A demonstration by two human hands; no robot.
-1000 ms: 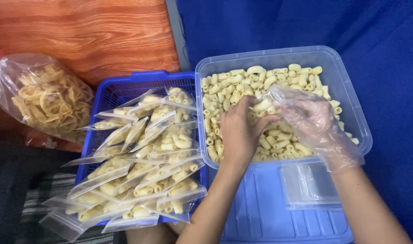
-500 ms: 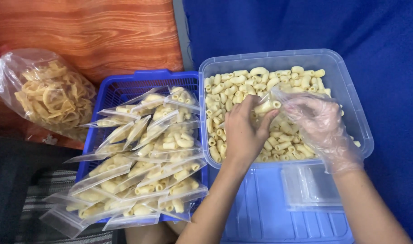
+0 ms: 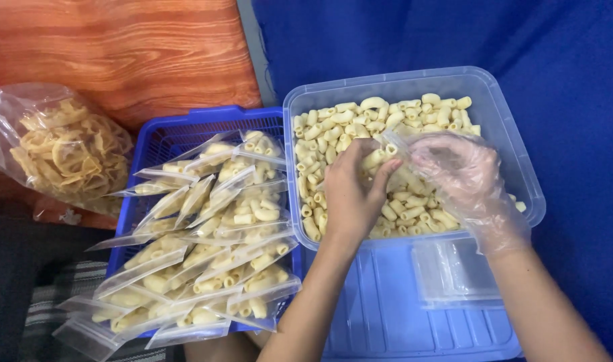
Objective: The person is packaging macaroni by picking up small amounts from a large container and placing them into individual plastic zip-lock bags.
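A small clear plastic pouch (image 3: 387, 153), thin and glossy, is held over the clear plastic tub (image 3: 514, 167), above the pale, ridged, tube-shaped snack pieces (image 3: 360, 114) heaped inside. A few of the same pieces are seen within the pouch. The pouch is pinched at its left edge between the thumb and curled fingers of the bare left hand (image 3: 350, 194). Its right side is gripped by the right hand (image 3: 464, 174), which is covered by a loose, crinkled transparent glove; those fingers are bent inward around the pouch mouth, though the exact contact is blurred by the glove film. Both hands lie over the middle of the tub.

The tub is set on a ribbed blue lid (image 3: 400, 315), on which a stack of empty clear pouches (image 3: 454, 271) is laid, just in front of the tub. To the left, a blue slatted basket (image 3: 179, 131) is filled with sealed, filled pouches (image 3: 233, 234), overlapping and spilling past its near edge. Further left, a knotted clear bag of wavy yellow crisps (image 3: 65, 151) rests against a reddish wood-grain surface (image 3: 119, 53).
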